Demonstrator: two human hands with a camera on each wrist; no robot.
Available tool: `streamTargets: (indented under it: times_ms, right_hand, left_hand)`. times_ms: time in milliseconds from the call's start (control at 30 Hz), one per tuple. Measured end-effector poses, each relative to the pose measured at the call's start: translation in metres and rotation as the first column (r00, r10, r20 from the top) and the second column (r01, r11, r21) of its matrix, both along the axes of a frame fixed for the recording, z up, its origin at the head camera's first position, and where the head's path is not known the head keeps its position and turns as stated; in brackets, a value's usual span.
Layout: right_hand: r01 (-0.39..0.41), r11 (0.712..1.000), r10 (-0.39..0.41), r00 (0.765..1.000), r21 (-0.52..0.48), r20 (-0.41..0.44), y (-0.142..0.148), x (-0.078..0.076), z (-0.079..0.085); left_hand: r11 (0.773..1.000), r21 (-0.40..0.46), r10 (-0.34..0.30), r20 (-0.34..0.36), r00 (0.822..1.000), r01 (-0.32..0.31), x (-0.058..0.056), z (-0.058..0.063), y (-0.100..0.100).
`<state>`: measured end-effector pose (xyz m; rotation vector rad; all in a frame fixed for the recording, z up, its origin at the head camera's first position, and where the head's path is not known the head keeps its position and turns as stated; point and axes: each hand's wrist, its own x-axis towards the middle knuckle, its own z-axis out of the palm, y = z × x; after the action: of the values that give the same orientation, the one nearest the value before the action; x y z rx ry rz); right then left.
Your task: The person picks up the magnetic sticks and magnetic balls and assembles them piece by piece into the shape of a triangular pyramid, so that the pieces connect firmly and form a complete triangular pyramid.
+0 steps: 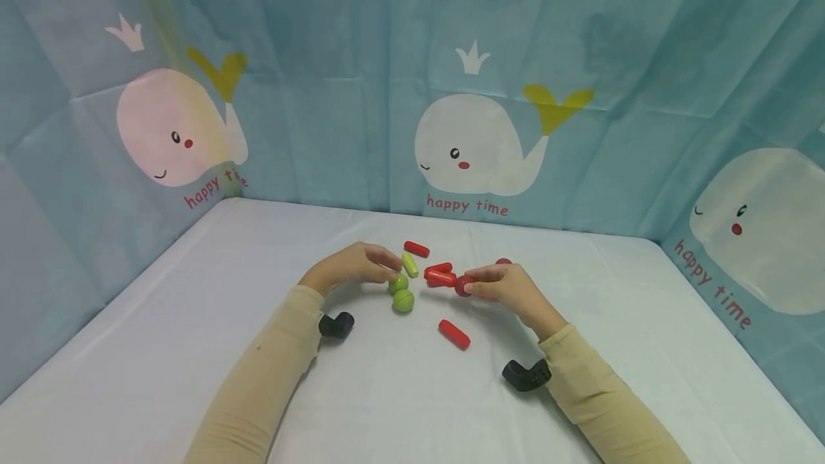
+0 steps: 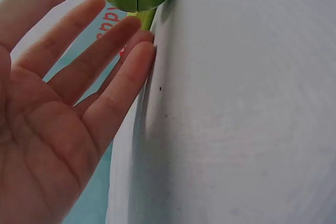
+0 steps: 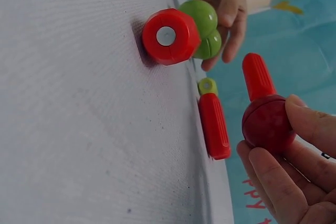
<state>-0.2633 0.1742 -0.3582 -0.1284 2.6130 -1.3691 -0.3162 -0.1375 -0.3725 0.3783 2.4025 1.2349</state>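
My right hand (image 1: 509,290) pinches a dark red ball (image 3: 268,123) between thumb and fingers, off the cloth. A ribbed red stick (image 3: 258,75) stands out from that ball, the two touching end to end. My left hand (image 1: 356,268) is beside two light green balls, its fingers (image 2: 123,95) loosely extended. The upper green ball (image 1: 397,283) is at the fingertips; whether they touch it I cannot tell. The lower green ball (image 1: 403,300) sits against it. Just beyond lie a short yellow-green stick (image 1: 409,264) and a red stick (image 1: 416,248).
Another red stick (image 1: 454,334) lies nearer to me, between the forearms. One more red stick (image 1: 440,268) shows behind the held piece. A second dark red ball (image 1: 503,261) is partly hidden behind my right hand. A white cloth (image 1: 387,407) covers the table, with blue curtains (image 1: 335,142) around it.
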Motion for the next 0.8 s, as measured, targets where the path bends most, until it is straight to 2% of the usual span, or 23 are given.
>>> streamTargets:
  times_ms: [333, 800]
  right_hand:
    - [0.0, 1.0, 0.0, 1.0, 0.0, -0.001, -0.0002, 0.0008, -0.0012]
    - [-0.016, 1.0, 0.016, 1.0, -0.007, 0.005, -0.0007, -0.0002, -0.0053]
  left_hand:
    - [0.998, -0.007, -0.066, 0.011, 0.998, 0.066, 0.0025, 0.0006, 0.0002]
    - [0.999, -0.036, -0.012, -0.004, 1.0, 0.012, 0.0019, 0.0003, 0.0031]
